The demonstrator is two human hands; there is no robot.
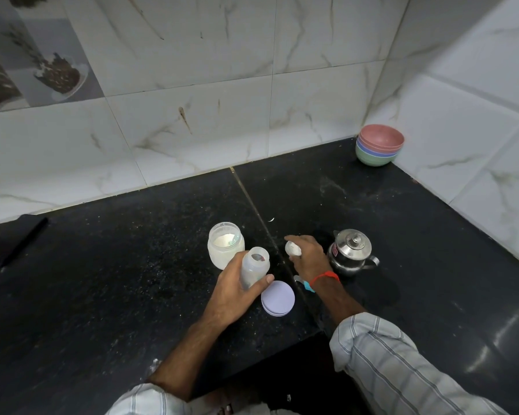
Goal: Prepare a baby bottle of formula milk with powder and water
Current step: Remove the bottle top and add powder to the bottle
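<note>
Baby bottle (254,266), uncapped, stands on the dark bench (132,265) in the grip of the left hand (237,290): fingers behind the barrel and thumb across its front, closed round it. The hold appears meant to keep the light, narrow bottle from tipping while its mouth stays upward and free to be filled. Whether it already holds any powder or water cannot be told.

Powder jar (226,245), just beyond and touching or nearly touching the bottle, is open, white formula showing inside. Its lilac lid (278,298) lies flat on the bench just beside the left thumb, set aside where it leaves the jar mouth clear.

The right hand (307,259) is held above the bench, between the bottle and the steel kettle (351,253), its fingers curled on a small white rounded object (292,248). This looks like the bottle's teat or cap, but it is too small to name with certainty. A blue-and-white piece (304,283) peeps from beneath the wrist; it may be a scoop handle.

The kettle, lid on, stands near the right hand, well placed as the likely source of water. Stacked coloured bowls (379,148) sit in the far corner, well apart and seemingly not in use.

Judged stage: bottle open and steadied, filling not yet complete.
</note>
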